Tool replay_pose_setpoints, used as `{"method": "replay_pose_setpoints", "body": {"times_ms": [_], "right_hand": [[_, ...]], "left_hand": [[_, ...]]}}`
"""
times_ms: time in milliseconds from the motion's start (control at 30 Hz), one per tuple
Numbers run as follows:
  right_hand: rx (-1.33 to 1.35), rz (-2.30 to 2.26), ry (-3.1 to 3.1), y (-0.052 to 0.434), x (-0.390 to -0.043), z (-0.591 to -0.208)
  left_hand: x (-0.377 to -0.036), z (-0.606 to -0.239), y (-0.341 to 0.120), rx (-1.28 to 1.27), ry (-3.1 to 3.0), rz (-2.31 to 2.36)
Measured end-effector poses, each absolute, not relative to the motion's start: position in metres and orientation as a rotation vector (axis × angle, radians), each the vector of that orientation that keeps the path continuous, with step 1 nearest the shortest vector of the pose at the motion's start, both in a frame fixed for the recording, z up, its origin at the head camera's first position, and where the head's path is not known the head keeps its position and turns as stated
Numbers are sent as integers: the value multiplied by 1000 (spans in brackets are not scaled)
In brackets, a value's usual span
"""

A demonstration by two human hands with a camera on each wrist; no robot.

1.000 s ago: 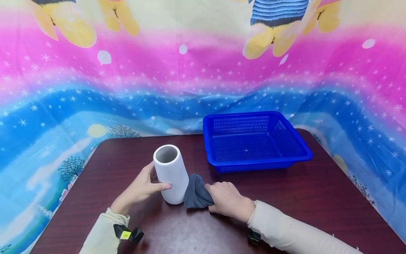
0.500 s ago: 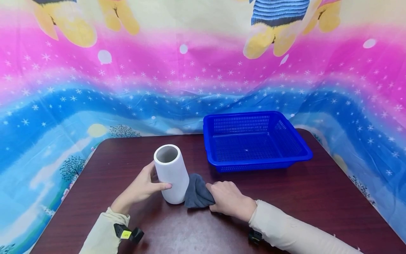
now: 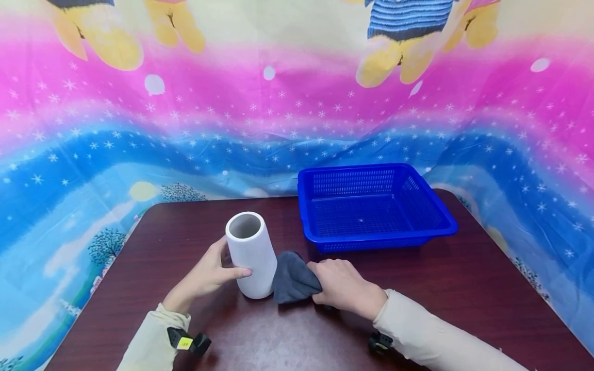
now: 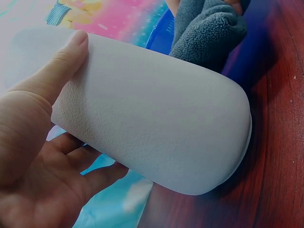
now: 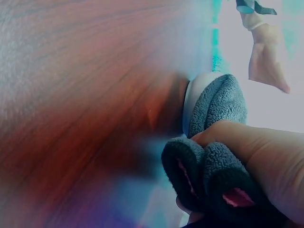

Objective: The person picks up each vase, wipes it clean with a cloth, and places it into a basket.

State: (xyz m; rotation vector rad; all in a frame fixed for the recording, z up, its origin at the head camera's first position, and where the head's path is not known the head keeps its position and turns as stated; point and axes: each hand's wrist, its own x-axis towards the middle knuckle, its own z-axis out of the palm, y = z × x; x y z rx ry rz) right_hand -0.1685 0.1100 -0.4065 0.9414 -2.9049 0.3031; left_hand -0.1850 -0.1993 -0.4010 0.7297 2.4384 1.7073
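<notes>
A white, tapered vase (image 3: 252, 257) with an open round top stands on the dark wooden table, leaning slightly in the head view. My left hand (image 3: 209, 268) grips it from the left, thumb across its front and fingers behind; the left wrist view shows the thumb (image 4: 71, 52) lying along its side. A folded grey cloth (image 3: 293, 278) is bunched in my right hand (image 3: 345, 286), beside the lower right of the vase. In the right wrist view the fuzzy cloth (image 5: 221, 102) overlaps the base of the vase (image 5: 192, 97). The palm-side fingers of my right hand are mostly hidden.
A blue plastic basket (image 3: 376, 239) with perforated walls sits at the back right of the table (image 3: 223, 335). Behind the table hangs a colourful printed curtain (image 3: 260, 113). Both wrists carry small black cameras.
My right hand has shifted slightly to the right with the cloth, whose bunched part is turned a little. The left hand and vase stay in place.
</notes>
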Motion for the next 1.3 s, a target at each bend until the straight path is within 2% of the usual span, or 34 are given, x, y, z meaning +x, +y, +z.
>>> {"method": "replay_pose_setpoints", "body": {"times_ms": [1300], "right_hand": [[877,451,-2845,125,-168,-365]], "left_hand": [[-185,-404,-199,745,2465,1701]]}}
